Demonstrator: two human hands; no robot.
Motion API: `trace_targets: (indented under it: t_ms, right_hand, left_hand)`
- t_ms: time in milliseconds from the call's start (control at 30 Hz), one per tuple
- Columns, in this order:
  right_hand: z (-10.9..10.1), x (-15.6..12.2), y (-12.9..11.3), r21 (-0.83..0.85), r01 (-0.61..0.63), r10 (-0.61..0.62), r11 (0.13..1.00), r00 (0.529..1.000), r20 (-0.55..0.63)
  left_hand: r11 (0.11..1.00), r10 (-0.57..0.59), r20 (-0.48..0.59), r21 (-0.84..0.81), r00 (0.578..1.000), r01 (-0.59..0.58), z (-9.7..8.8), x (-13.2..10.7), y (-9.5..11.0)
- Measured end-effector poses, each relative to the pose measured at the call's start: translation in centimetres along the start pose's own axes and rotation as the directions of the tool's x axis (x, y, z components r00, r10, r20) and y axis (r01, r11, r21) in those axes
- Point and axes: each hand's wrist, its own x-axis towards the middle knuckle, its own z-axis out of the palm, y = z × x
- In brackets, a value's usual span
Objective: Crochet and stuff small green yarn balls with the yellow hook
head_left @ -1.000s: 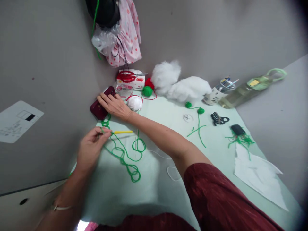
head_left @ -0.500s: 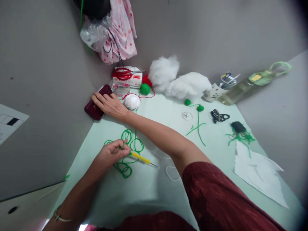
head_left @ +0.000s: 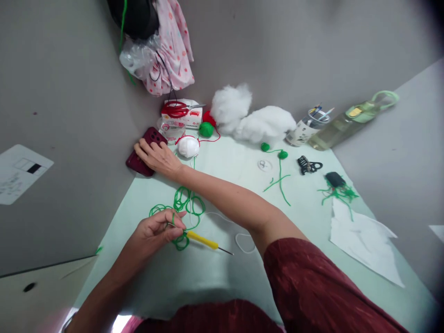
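Observation:
A crochet hook (head_left: 203, 239) with a yellow handle is pinched in my left hand (head_left: 160, 231), its metal tip pointing right over the table. Green yarn (head_left: 182, 199) loops round a finger of that hand and lies in loose coils beneath and behind it. My right arm reaches across to the far left, where my right hand (head_left: 161, 158) lies over a dark red phone (head_left: 152, 136) with bent fingers gripping it. The phone is by the wall, its camera side up. A white yarn ball (head_left: 188, 146) sits just right of this hand.
Red-handled scissors (head_left: 175, 109) rest on a box behind the white ball, beside green (head_left: 206, 129) and red yarn balls. White stuffing (head_left: 265, 125), a pen cup (head_left: 307, 128), a bottle (head_left: 343, 122), a hair claw (head_left: 308, 165) and crumpled paper (head_left: 364, 243) stand or lie farther right.
The view has shifted slightly. My right hand stays on the phone, and my left hand has lowered a little, still pinching the crochet hook.

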Motion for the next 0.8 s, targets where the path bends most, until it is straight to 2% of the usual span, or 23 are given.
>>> trace_targets:
  t_ms: [100,300,467,667,800]
  right_hand:
    - [0.2,0.8,0.2,0.168,-0.02,0.036,0.986,0.995,-0.092]
    - [0.6,2.3,0.2,0.373,-0.127,0.185,0.919,0.975,-0.125]
    - [0.3,1.8,-0.2,0.391,-0.138,0.212,0.91,0.965,-0.152]
    - [-0.5,0.4,-0.4,0.478,-0.248,0.317,0.843,0.946,-0.069]
    - [-1.3,0.1,-0.7,0.416,-0.284,0.336,0.864,0.94,-0.057]
  left_hand:
    - [1.0,-0.006,0.02,-0.003,1.0,0.006,0.3,-0.3,-0.1]
    - [0.999,-0.028,0.054,0.029,0.998,0.026,0.1,-0.9,-0.6]
    - [0.999,-0.036,0.049,0.04,0.998,0.034,0.1,-1.4,-0.5]
    - [0.999,-0.025,0.045,0.027,0.999,0.023,0.4,-1.5,-0.5]
    - [1.0,-0.028,0.038,0.012,0.999,0.027,0.8,-1.4,-0.5]
